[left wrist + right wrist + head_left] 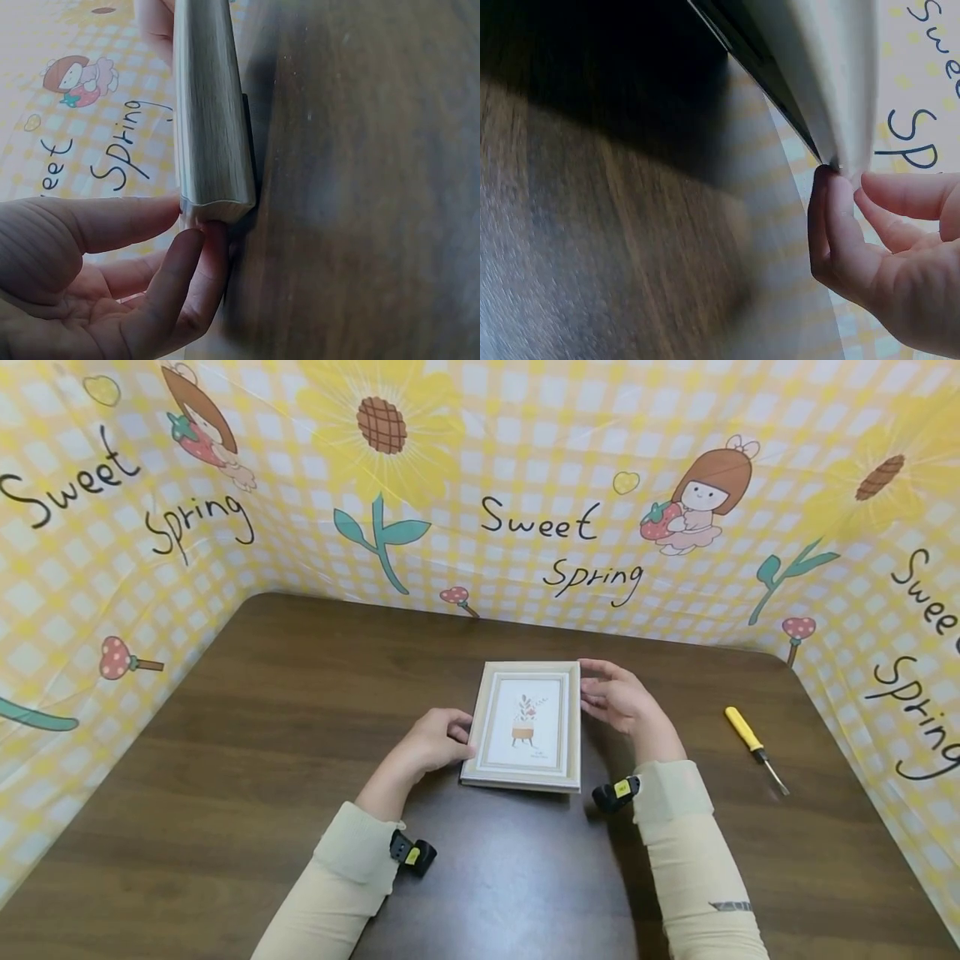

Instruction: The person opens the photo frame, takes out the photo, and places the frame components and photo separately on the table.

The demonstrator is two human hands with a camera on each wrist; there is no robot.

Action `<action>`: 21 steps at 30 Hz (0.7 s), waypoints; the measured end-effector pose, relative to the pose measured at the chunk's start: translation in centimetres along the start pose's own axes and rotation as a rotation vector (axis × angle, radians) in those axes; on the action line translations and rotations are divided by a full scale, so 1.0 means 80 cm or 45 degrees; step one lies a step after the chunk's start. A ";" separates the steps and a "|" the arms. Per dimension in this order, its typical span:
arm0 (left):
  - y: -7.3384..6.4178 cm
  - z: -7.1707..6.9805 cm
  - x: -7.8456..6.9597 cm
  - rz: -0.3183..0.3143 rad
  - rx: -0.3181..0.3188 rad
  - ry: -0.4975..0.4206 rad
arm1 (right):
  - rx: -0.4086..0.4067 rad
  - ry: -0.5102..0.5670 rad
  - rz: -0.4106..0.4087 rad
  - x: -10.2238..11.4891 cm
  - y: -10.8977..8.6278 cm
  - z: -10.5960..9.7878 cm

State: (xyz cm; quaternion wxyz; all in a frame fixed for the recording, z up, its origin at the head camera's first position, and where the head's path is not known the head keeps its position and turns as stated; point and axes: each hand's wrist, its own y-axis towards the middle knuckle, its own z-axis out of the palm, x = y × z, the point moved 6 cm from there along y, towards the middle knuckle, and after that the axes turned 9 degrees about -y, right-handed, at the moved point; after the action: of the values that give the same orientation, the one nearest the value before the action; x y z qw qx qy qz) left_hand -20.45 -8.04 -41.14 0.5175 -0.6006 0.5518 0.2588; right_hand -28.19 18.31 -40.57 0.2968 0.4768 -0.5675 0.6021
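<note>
A cream picture frame (487, 693) is held between both hands in the head view, its front facing up. Behind its pane shows a picture of a plant in an orange pot on legs. My left hand (435, 739) pinches the lower left edge; in the left wrist view the left thumb and fingers (172, 277) meet at a corner of the frame (214, 112). The right hand (618, 697) grips the upper right edge. From the right wrist, the frame's side (840, 75) slants above the table, with the right hand's fingertips (838, 199) at one corner.
To the right on the dark wooden table (300, 735) lies a screwdriver (744, 729) with a yellow and black handle. A yellow checked cloth (420, 552) with printed flowers and lettering stands around the table's back and sides. Each wrist wears a small black camera (412, 853).
</note>
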 end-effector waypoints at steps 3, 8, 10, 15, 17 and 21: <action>0.001 0.000 0.000 0.004 0.002 0.009 | 0.014 0.064 -0.016 0.003 -0.002 0.003; 0.002 0.000 -0.001 0.031 0.012 0.046 | 0.009 0.154 -0.026 0.005 -0.006 0.008; 0.002 0.001 0.000 0.032 0.012 0.056 | 0.029 0.192 -0.036 0.005 -0.007 0.011; 0.003 0.002 0.001 0.030 0.018 0.068 | 0.101 0.315 -0.055 0.003 -0.010 0.017; 0.003 0.003 0.001 0.041 0.021 0.072 | 0.124 0.348 -0.058 0.001 -0.012 0.018; 0.003 0.005 0.002 0.055 0.020 0.065 | 0.176 0.376 -0.067 -0.004 -0.017 0.022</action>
State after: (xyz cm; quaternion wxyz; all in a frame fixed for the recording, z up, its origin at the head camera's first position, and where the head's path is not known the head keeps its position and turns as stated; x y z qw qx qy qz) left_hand -20.52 -7.69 -41.48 0.5023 -0.5908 0.5797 0.2503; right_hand -26.45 16.88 -40.48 0.3591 0.4172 -0.4622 0.6952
